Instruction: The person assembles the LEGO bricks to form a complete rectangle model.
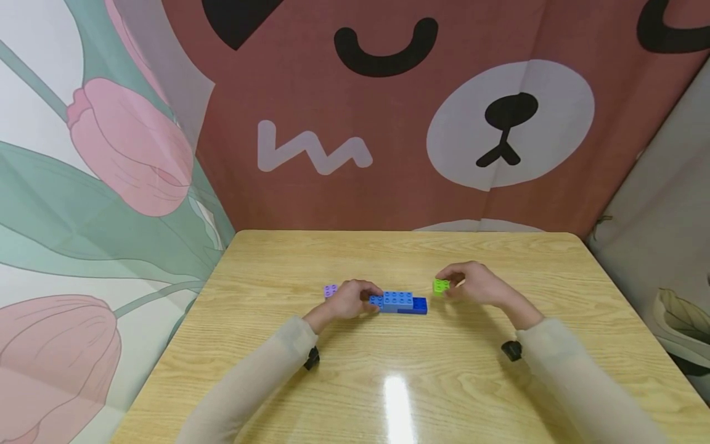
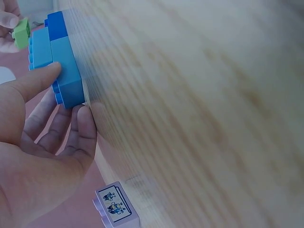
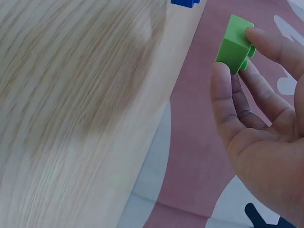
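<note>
Toy building bricks lie on the wooden table. My left hand (image 1: 349, 300) grips the left end of a joined blue brick stack, its thumb on the near side. In that stack a light blue brick (image 1: 398, 299) sits on top, bridging a lower light blue brick (image 2: 67, 71) and a dark blue brick (image 1: 420, 304) on the right. Right of the stack, my right hand (image 1: 476, 283) pinches a lime green brick (image 3: 235, 42) between thumb and fingers, raised off the table with studs showing. A purple brick (image 1: 330, 290), printed on one side, stands behind my left hand.
The wooden table (image 1: 399, 259) reaches back to a cloth with a bear's face (image 1: 388, 135). A tulip-patterned cloth (image 1: 133, 148) hangs on the left. Dark wrist devices (image 1: 512, 350) show below the sleeves.
</note>
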Demonstrator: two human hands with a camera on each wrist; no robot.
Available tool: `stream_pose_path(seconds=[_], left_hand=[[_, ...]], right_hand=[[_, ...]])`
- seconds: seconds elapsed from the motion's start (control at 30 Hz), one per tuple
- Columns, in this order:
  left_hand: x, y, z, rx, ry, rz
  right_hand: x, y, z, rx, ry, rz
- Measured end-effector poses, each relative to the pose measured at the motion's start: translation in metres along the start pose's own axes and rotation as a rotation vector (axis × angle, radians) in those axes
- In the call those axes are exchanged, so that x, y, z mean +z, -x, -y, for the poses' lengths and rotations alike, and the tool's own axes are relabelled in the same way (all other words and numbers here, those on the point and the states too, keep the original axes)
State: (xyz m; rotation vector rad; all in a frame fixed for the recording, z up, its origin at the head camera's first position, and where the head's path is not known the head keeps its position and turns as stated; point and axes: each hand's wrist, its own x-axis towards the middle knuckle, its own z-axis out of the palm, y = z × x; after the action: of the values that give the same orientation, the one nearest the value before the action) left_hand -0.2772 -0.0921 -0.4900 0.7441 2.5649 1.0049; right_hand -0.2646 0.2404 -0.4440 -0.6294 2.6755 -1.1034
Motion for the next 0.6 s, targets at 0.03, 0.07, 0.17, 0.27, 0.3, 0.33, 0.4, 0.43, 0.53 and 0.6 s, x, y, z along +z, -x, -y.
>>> stream_pose_path(seconds=[0.03,0.07,0.17,0.27,0.3,0.33,0.4,0.43,0.53,0.6], left_hand=[[0.000,0.000,0.000,0.001,0.001,0.000],[0.000,0.000,0.000,0.001,0.002,0.000],[-0.001,0.001,0.000,-0.004,0.008,0.001],[-0.001,0.001,0.000,-0.003,0.011,0.001],[-0.001,0.001,0.000,-0.003,0.014,0.002],[-0.001,0.001,0.000,-0.004,0.016,0.002],[-0.002,0.001,0.000,-0.005,0.017,0.004],[-0.002,0.001,0.000,-0.004,0.019,0.004],[-0.002,0.001,-0.001,-0.004,0.020,0.006],[-0.002,0.001,0.000,-0.005,0.022,0.007]], right_hand=[[0.001,-0.001,0.001,-0.011,-0.002,0.004],[0.002,-0.002,0.003,-0.022,-0.002,0.006],[0.006,-0.004,0.006,-0.042,-0.012,0.016],[0.010,-0.006,0.008,-0.054,-0.019,0.030],[0.011,-0.007,0.009,-0.054,-0.024,0.033],[0.013,-0.008,0.009,-0.056,-0.024,0.036],[0.017,-0.009,0.010,-0.061,-0.021,0.041],[0.019,-0.010,0.010,-0.064,-0.019,0.043],[0.023,-0.012,0.012,-0.065,-0.020,0.047],[0.026,-0.013,0.012,-0.061,-0.020,0.050]])
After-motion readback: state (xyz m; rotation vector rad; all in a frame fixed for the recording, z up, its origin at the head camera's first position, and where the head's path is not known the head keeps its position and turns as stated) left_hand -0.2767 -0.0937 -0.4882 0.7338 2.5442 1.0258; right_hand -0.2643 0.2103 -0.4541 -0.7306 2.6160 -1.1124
